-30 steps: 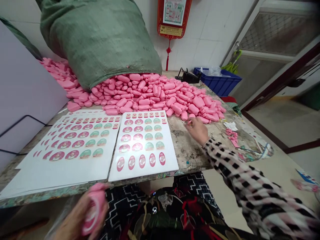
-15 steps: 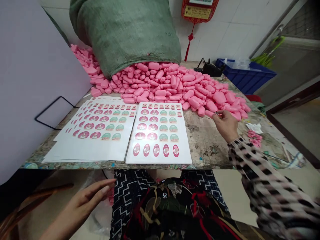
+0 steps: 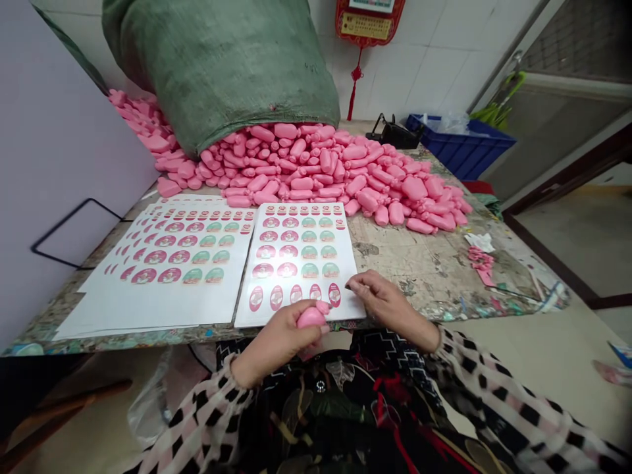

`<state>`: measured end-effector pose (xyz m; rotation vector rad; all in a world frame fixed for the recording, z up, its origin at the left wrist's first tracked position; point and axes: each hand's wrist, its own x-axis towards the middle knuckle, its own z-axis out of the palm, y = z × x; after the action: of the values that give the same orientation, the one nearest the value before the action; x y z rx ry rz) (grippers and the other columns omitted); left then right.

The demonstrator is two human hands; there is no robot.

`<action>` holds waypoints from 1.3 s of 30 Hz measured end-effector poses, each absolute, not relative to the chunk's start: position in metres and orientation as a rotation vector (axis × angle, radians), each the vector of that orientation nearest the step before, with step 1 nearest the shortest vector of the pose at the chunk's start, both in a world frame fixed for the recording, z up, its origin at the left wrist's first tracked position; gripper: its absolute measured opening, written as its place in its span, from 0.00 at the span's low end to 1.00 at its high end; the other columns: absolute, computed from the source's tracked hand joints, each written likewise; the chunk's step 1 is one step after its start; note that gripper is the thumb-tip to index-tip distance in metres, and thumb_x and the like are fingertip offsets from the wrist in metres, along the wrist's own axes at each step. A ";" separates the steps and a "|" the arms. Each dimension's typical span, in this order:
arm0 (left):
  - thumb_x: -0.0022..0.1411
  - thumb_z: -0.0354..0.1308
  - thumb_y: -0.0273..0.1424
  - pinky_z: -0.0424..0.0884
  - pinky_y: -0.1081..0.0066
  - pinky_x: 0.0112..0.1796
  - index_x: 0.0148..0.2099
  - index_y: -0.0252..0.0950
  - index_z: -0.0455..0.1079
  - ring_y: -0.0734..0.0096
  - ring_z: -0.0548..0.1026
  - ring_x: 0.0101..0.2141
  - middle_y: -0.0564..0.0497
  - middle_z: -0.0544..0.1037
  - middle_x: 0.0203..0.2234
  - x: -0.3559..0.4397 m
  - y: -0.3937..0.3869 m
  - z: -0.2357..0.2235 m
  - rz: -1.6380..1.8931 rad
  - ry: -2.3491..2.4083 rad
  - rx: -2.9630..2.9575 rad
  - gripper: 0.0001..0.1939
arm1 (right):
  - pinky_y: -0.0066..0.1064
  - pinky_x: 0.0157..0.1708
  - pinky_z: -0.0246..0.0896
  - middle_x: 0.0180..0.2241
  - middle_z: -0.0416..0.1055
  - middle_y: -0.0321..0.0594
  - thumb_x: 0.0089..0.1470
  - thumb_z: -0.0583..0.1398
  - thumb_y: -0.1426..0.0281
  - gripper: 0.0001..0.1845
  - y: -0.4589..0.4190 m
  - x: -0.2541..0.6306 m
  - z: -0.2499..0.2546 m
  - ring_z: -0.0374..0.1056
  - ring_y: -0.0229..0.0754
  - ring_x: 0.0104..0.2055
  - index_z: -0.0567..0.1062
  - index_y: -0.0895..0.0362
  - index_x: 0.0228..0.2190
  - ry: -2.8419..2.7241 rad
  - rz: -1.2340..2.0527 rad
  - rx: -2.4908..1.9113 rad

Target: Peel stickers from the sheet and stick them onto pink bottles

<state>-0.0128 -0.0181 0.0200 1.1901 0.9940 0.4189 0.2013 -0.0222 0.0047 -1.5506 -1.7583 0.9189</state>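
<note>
My left hand [image 3: 281, 336] is closed around a small pink plastic bottle [image 3: 312, 317] at the table's near edge. My right hand [image 3: 382, 301] rests beside it with fingertips pinched at the lower right corner of a white sticker sheet [image 3: 296, 260]; what the fingers pinch is too small to name. That sheet carries rows of pink and green oval stickers. A second stack of sticker sheets [image 3: 168, 263] lies to its left. A big heap of pink bottles [image 3: 316, 171] spills from a green woven sack [image 3: 222, 66] at the back of the table.
The worn table [image 3: 424, 263] has pink scraps [image 3: 481, 260] near its right edge. A blue crate [image 3: 461, 148] and a black tool [image 3: 392, 135] sit at the back right. A pale panel [image 3: 59, 145] stands on the left.
My left hand came up from below the table and now holds a pink bottle. My right hand drew back from the bottle heap to the sticker sheet's corner.
</note>
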 end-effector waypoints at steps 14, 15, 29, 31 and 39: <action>0.53 0.59 0.35 0.60 0.63 0.40 0.45 0.44 0.68 0.58 0.68 0.37 0.49 0.73 0.40 0.004 0.008 0.000 0.464 1.325 2.192 0.15 | 0.28 0.26 0.49 0.34 0.67 0.38 0.59 0.50 0.64 0.12 -0.003 0.200 -0.006 0.64 0.37 0.33 0.73 0.52 0.35 -2.271 0.210 -1.798; 0.53 0.58 0.35 0.61 0.63 0.40 0.48 0.44 0.67 0.58 0.68 0.38 0.50 0.73 0.43 0.004 0.008 0.000 0.385 1.352 2.242 0.18 | 0.28 0.27 0.49 0.34 0.67 0.38 0.59 0.50 0.64 0.12 -0.001 0.202 -0.005 0.64 0.37 0.33 0.73 0.52 0.35 -2.301 0.213 -1.783; 0.58 0.54 0.40 0.67 0.61 0.39 0.56 0.43 0.60 0.59 0.70 0.41 0.53 0.65 0.56 0.002 0.010 -0.005 0.150 1.385 2.564 0.24 | 0.26 0.31 0.53 0.35 0.66 0.36 0.58 0.51 0.65 0.11 -0.005 0.213 -0.015 0.65 0.35 0.35 0.72 0.53 0.34 -2.293 0.380 -1.637; 0.58 0.54 0.40 0.67 0.61 0.40 0.56 0.43 0.60 0.59 0.70 0.42 0.53 0.65 0.56 0.002 0.011 -0.005 0.147 1.376 2.559 0.24 | 0.26 0.31 0.53 0.35 0.66 0.36 0.58 0.51 0.65 0.10 -0.007 0.212 -0.017 0.64 0.35 0.35 0.72 0.53 0.34 -2.264 0.389 -1.650; 0.57 0.54 0.40 0.68 0.61 0.39 0.57 0.43 0.60 0.58 0.71 0.41 0.54 0.64 0.57 0.004 0.012 -0.002 0.132 1.367 2.571 0.25 | 0.26 0.31 0.54 0.35 0.65 0.36 0.59 0.51 0.65 0.11 -0.008 0.207 -0.016 0.64 0.35 0.35 0.71 0.53 0.35 -2.196 0.305 -1.746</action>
<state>0.0035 0.0124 -0.0022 2.5713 1.3669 0.1320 0.2066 -0.0085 -0.0165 -1.7464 -2.1962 0.3054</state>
